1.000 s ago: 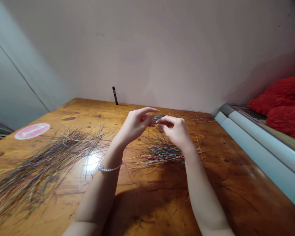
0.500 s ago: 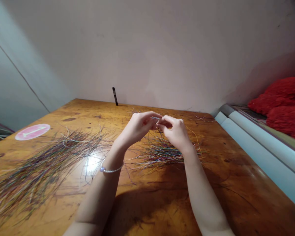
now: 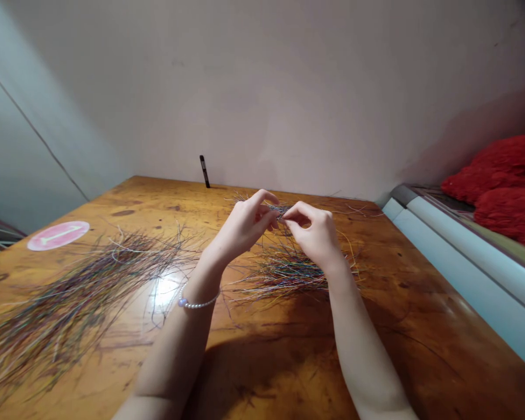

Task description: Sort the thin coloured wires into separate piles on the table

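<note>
My left hand point(image 3: 248, 223) and my right hand point(image 3: 311, 230) meet above the far middle of the table. Between their fingertips is a short bit of thin dark wire point(image 3: 280, 216), partly covered by the fingers. The right thumb and forefinger pinch it. On the left, the thumb presses toward the curled fingers while the forefinger arches above. Just below and nearer lies a loose bundle of thin coloured wires point(image 3: 289, 271). Behind the fingers some more dark wires point(image 3: 282, 207) show, mostly hidden.
A long bundle of coloured wires point(image 3: 91, 291) spreads over the left of the wooden table point(image 3: 262, 379). Beyond it are a pink round sticker point(image 3: 58, 235) and a black marker pen point(image 3: 205, 171) standing by the wall. White panels point(image 3: 455, 262) and red fluffy material point(image 3: 507, 186) border the right.
My left forefinger has lifted and arched away from the wire. The right hand has shifted slightly right, still pinching. Bundles on the table lie as before.
</note>
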`<action>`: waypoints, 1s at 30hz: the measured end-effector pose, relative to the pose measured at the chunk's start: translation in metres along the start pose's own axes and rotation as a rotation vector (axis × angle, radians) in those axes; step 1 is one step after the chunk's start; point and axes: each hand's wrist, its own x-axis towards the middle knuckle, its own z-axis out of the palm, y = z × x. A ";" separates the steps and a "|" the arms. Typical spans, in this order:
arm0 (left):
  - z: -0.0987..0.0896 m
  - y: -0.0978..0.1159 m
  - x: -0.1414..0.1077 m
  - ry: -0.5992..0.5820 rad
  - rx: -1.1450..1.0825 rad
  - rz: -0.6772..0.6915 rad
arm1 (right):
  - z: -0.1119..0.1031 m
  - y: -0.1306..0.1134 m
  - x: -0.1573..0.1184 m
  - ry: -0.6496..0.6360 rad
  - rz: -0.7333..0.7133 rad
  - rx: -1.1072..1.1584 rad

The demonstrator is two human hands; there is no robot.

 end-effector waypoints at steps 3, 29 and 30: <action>0.000 0.001 0.000 0.004 -0.014 -0.002 | -0.001 -0.001 0.000 0.025 -0.046 0.010; -0.004 0.001 -0.003 -0.130 0.131 0.025 | -0.001 -0.003 0.000 -0.100 -0.125 -0.032; -0.004 0.001 -0.003 -0.129 0.133 0.029 | -0.001 -0.003 0.000 -0.094 -0.129 -0.022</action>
